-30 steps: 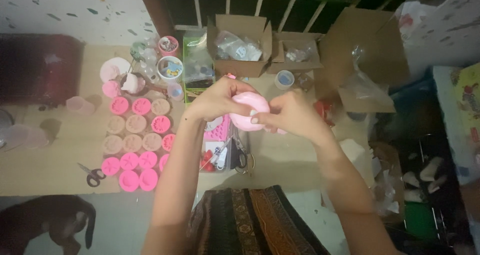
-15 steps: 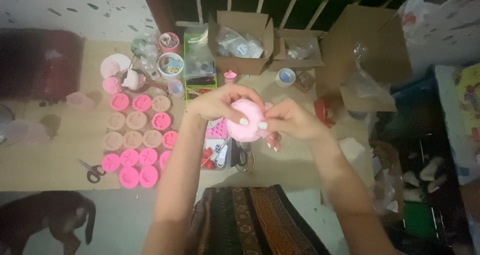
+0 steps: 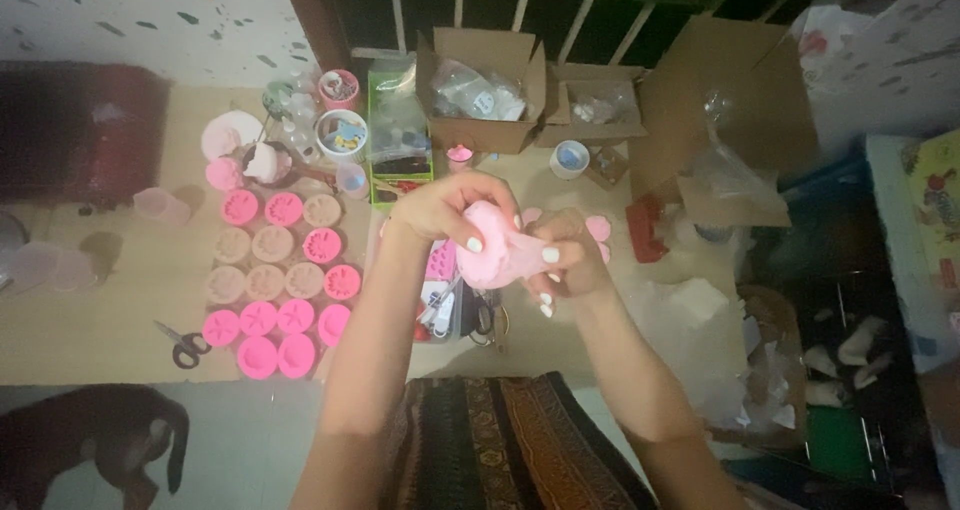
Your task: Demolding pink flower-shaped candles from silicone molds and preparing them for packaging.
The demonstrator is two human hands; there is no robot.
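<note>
Both my hands hold one soft pink round mould (image 3: 495, 255) in the air above the cardboard work mat (image 3: 120, 300). My left hand (image 3: 445, 210) grips its top and left side, thumb pressed into it. My right hand (image 3: 565, 265) grips its right side from below, fingers curled. The mould is bent and squeezed between them. Directly below lies a tray of small tools (image 3: 455, 305) and a pink flat mould.
Several pink and tan round moulds (image 3: 285, 275) lie in rows at left, with scissors (image 3: 180, 345) near them. Cups, jars and a green box (image 3: 400, 130) stand behind, plus open cardboard boxes (image 3: 480, 90). Plastic bags lie at right. A dark animal (image 3: 90, 445) lies at bottom left.
The pink mould has been squeezed and bent more, and both hands have lowered slightly toward me while twisting it.
</note>
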